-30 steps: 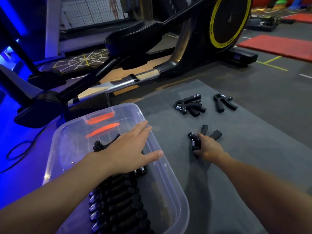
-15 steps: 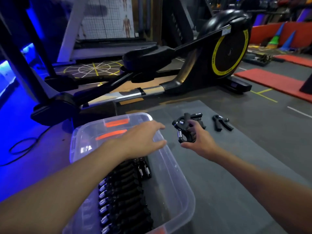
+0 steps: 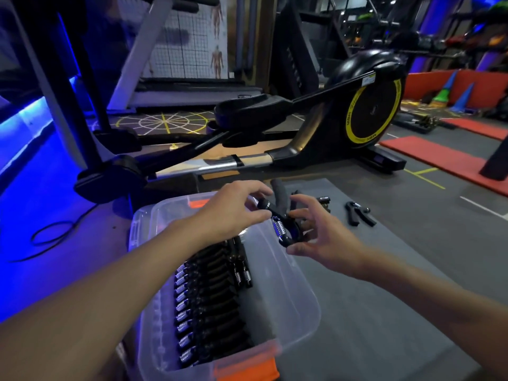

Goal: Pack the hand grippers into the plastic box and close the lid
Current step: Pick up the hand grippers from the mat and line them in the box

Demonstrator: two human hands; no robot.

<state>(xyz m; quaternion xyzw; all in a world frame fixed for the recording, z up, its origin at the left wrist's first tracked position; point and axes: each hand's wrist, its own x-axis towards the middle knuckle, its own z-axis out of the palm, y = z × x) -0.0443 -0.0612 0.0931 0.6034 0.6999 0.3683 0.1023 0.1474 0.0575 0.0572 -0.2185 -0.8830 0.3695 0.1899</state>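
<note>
Carried over from the mat (image 3: 365, 276), the hand gripper (image 3: 283, 225) is now pinched above the plastic box (image 3: 301, 292) in the grip of left hand (image 3: 233, 213) and right hand (image 3: 325, 239), probably to be aligned with the packed row (image 3: 209, 303).

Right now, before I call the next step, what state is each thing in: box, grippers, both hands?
plastic box: open, no lid on it.
packed hand grippers: lying in a row inside the box.
held hand gripper: in the air above the box's far right edge.
left hand: pinches the held hand gripper.
right hand: holds it too.
loose hand gripper: lying on the mat, untouched.
</note>
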